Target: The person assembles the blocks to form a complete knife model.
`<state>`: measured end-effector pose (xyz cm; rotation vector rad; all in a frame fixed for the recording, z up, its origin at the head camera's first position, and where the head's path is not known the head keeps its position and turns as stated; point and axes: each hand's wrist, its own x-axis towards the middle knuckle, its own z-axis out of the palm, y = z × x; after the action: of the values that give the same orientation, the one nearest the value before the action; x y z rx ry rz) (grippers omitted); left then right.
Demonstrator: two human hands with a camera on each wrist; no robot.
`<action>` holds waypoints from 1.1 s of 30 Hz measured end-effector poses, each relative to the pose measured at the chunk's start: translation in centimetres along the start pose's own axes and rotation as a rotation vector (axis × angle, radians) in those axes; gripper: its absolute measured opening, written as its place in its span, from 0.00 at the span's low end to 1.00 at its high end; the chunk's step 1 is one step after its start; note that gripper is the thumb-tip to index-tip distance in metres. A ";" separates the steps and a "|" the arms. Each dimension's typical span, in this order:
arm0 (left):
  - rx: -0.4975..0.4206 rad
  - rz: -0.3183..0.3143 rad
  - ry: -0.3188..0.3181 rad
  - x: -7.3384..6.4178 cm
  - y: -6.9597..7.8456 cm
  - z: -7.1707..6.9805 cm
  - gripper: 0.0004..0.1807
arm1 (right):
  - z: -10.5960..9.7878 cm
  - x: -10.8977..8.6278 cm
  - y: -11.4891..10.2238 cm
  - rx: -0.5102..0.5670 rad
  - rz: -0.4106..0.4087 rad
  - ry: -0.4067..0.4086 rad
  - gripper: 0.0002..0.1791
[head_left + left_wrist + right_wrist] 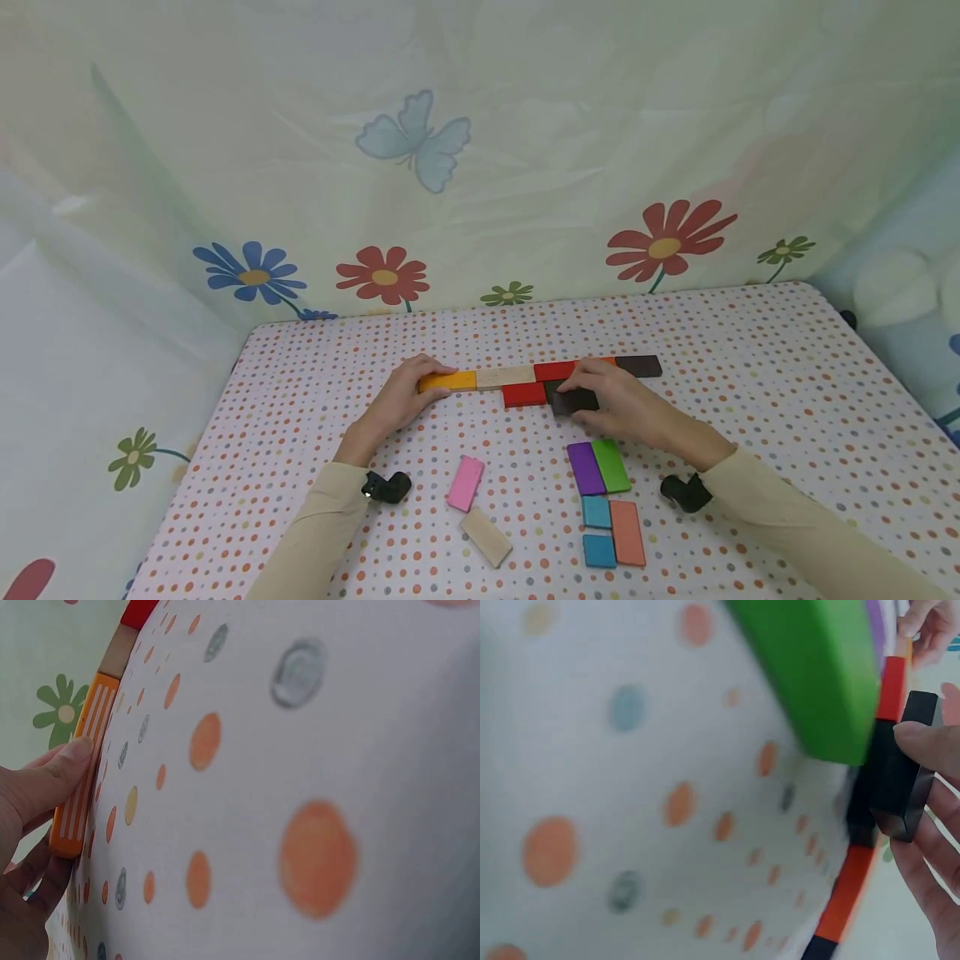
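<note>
My left hand [401,396] grips the yellow-orange block [456,382] at the left end of a row, with thumb and fingers on opposite sides. In the left wrist view this block [84,769] shows pale stripes on its edge. Beside it in the row come a plain wood block [504,378], a red block [553,372], an orange one partly hidden by my right hand [618,398], and a black block [639,367]. That right hand pinches another black block [907,769], held in front of a black block [551,387] that adjoins a nearer red block [523,395].
Nearer on the dotted tabletop [420,542] lie a pink block [466,482], a wood block [486,537], purple [586,468] and green [611,466] blocks, two blue ones [597,551], and a salmon block [627,533]. A flowered cloth [540,208] hangs behind.
</note>
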<state>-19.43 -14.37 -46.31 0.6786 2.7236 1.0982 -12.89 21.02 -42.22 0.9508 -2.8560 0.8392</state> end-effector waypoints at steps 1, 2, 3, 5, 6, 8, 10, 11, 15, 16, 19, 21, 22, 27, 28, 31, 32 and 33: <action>-0.001 -0.001 0.000 0.0 0.0 0.0 0.19 | 0.1 -0.1 0.2 -0.010 0.001 -0.001 0.18; -0.001 0.000 0.000 0.0 0.0 0.0 0.19 | 0.2 -0.2 0.3 -0.023 0.000 -0.001 0.18; 0.000 0.000 -0.001 0.0 -0.1 0.0 0.18 | 0.3 -0.3 0.4 -0.033 -0.001 -0.001 0.18; 0.001 0.001 0.001 0.0 -0.1 0.0 0.18 | 0.4 -0.3 0.5 -0.064 -0.001 0.005 0.18; 0.002 0.001 0.002 0.0 -0.1 0.0 0.18 | 0.5 -0.3 0.5 -0.073 0.002 0.004 0.18; 0.005 -0.002 0.003 0.0 -0.2 0.1 0.18 | 0.6 -0.3 0.4 -0.092 0.014 -0.004 0.18; 0.005 -0.004 0.003 0.1 -0.2 0.1 0.18 | 0.7 -0.2 0.3 -0.112 0.027 -0.024 0.18; 0.006 -0.003 0.003 0.1 -0.2 0.2 0.18 | 0.7 -0.2 0.2 -0.117 0.032 -0.035 0.18; 0.006 -0.001 0.005 0.1 -0.2 0.2 0.18 | 0.9 -0.3 0.0 -0.138 0.035 -0.055 0.18; 0.007 0.001 0.006 0.1 -0.2 0.2 0.18 | 1.0 -0.3 0.0 -0.143 0.030 -0.052 0.18; 0.004 0.002 0.009 0.1 -0.3 0.2 0.18 | 1.2 -0.2 0.0 -0.164 0.019 -0.040 0.18; 0.001 0.003 0.011 0.1 -0.2 0.2 0.18 | 1.3 -0.2 0.1 -0.179 0.013 -0.032 0.19; 0.001 0.006 0.014 0.1 -0.2 0.2 0.17 | 1.3 -0.2 0.1 -0.185 0.009 -0.029 0.19; -0.005 0.018 0.019 0.1 0.0 0.2 0.17 | 1.4 -0.3 0.0 -0.208 -0.005 -0.016 0.19; -0.007 0.021 0.019 0.1 0.0 0.2 0.17 | 1.4 -0.3 -0.1 -0.213 -0.007 -0.015 0.19; -0.010 0.024 0.018 0.0 0.0 0.1 0.17 | 1.4 -0.3 0.0 -0.226 -0.019 -0.010 0.19; -0.009 0.023 0.018 0.0 -0.1 0.1 0.18 | 1.5 -0.3 0.0 -0.228 -0.025 -0.008 0.18; -0.009 0.020 0.017 0.0 -0.1 0.1 0.18 | 1.5 -0.3 0.0 -0.229 -0.030 -0.007 0.18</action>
<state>-19.40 -14.34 -46.45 0.7002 2.7297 1.1256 -12.40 20.48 -43.56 0.9652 -2.8548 0.4930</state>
